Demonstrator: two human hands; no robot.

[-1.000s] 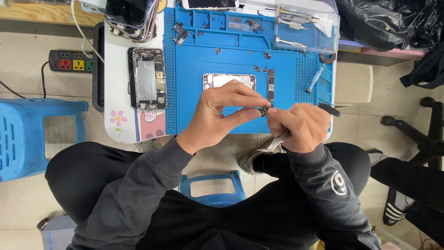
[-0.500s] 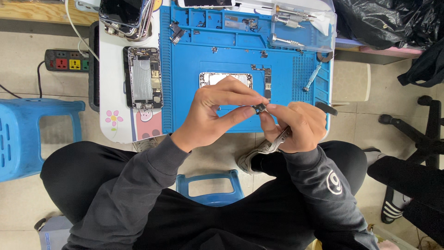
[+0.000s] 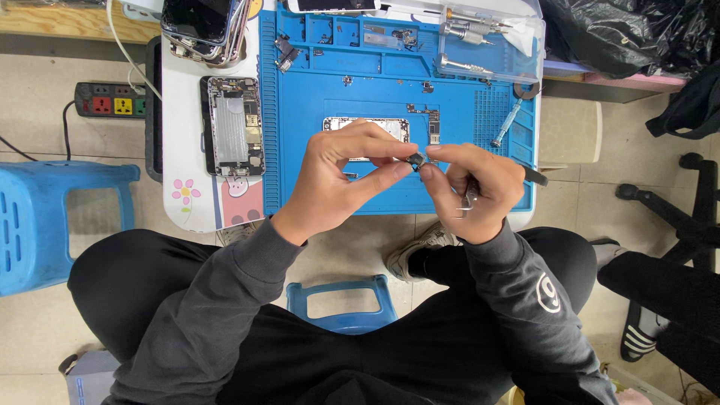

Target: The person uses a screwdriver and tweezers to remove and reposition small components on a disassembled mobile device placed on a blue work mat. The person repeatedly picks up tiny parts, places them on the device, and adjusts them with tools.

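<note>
- The left hand (image 3: 341, 180) is raised over the near half of the blue silicone repair mat (image 3: 315, 187), its thumb and forefinger pinched on a small dark phone part (image 3: 417, 160).
- The right hand (image 3: 480, 187) meets it from the other side: its fingertips (image 3: 433, 169) touch the same small part, so the part sits between the two hands, above the mat and just in front of the opened phone body (image 3: 367, 129).
- The right hand is also curled around a pair of metal tweezers (image 3: 468, 199), whose tip shows below the palm; a dark end sticks out to the right of the hand, over the mat's edge.
- On the mat beyond the hands lie a narrow circuit board (image 3: 433, 126), a screwdriver with a blue handle (image 3: 506, 124) and small loose parts in the tray slots along the far edge.
- A clear box (image 3: 487, 37) at the far right corner of the mat holds several metal screwdrivers.
- Left of the mat, on the white table (image 3: 180, 97), lies a stripped phone chassis (image 3: 233, 125), with a stack of phone screens (image 3: 201, 26) beyond it.
- On the floor to the left stand a blue plastic stool (image 3: 45, 217) and a power strip (image 3: 109, 100).
</note>
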